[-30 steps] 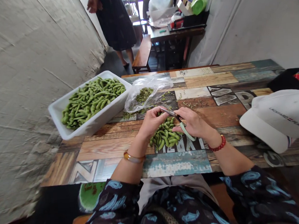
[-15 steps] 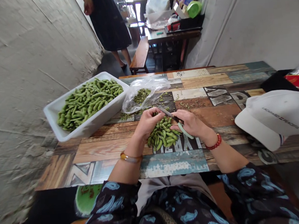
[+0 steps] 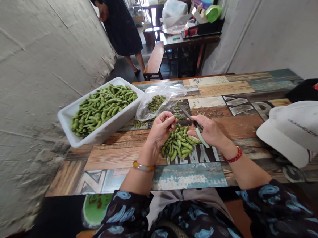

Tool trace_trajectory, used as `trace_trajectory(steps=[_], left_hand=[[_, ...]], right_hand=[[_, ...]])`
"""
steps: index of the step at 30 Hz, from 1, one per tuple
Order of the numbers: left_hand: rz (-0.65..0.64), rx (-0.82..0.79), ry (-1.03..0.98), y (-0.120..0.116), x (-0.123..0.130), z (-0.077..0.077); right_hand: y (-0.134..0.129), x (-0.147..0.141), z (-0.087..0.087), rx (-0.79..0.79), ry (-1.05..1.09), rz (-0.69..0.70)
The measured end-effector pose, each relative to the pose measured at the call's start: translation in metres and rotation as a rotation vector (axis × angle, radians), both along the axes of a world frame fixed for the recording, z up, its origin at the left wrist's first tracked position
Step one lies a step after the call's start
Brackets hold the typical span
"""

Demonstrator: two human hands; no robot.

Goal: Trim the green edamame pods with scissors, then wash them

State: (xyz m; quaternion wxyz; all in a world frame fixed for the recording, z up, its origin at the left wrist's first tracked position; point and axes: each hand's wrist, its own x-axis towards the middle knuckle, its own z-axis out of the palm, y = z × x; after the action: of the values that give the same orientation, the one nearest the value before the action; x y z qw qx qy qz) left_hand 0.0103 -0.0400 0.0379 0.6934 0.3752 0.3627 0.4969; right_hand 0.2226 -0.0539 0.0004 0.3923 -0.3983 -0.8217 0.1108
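Pinched in the fingers of my left hand (image 3: 163,127) is a green edamame pod (image 3: 177,116), its tip pointing right. My right hand (image 3: 207,130) grips a pair of scissors (image 3: 194,123) with pale green handles; the dark blades point up and left, a little apart from the pod. Below both hands lies a pile of edamame pods (image 3: 178,144) on the table. Beyond my left hand, a clear plastic bag (image 3: 143,111) holds small green trimmings (image 3: 156,103), and more scraps are scattered around it.
A white tub (image 3: 102,135) heaped with pods stands at the left by the rough wall. On the right of the patterned table (image 3: 118,158) sits a white cap (image 3: 298,131). A person in dark clothes (image 3: 122,27) stands beyond the table, near a bench (image 3: 155,59).
The scissors have moved away from my left hand and their blades point more upward. The pod now shows at my left fingertips. The whole view has shifted slightly.
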Motion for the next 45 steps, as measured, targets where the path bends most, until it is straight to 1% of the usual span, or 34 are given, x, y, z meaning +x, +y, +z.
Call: trace_trajectory(steps=[5,11,15,19,27,31,36,41,45], left_hand=[[0.005,-0.003,-0.004,-0.001,0.002,-0.001],[-0.039,0.028,0.044,-0.004,0.008,-0.006],[-0.077,0.048,0.101,-0.007,0.012,-0.005],[-0.098,0.096,0.143,-0.01,0.014,-0.004],[-0.071,0.211,0.254,-0.009,0.014,-0.005],[-0.121,0.183,0.226,-0.007,0.01,-0.006],[-0.183,0.089,0.102,-0.006,0.006,-0.004],[-0.159,0.018,0.012,-0.004,0.005,-0.001],[-0.134,0.013,0.048,-0.002,0.005,-0.002]], right_hand=[[-0.004,-0.005,0.002,0.036,-0.071,0.043],[-0.005,-0.006,0.004,0.021,-0.097,0.056],[-0.005,-0.005,0.005,0.01,-0.089,0.07],[-0.005,-0.005,0.004,0.026,-0.075,0.08],[-0.005,-0.005,0.003,0.009,-0.047,0.098],[-0.005,-0.006,0.001,0.011,-0.043,0.083],[-0.002,-0.003,0.001,-0.035,0.01,0.057],[0.005,0.006,0.005,-0.042,0.077,-0.07],[0.006,0.012,0.008,-0.044,0.093,-0.123]])
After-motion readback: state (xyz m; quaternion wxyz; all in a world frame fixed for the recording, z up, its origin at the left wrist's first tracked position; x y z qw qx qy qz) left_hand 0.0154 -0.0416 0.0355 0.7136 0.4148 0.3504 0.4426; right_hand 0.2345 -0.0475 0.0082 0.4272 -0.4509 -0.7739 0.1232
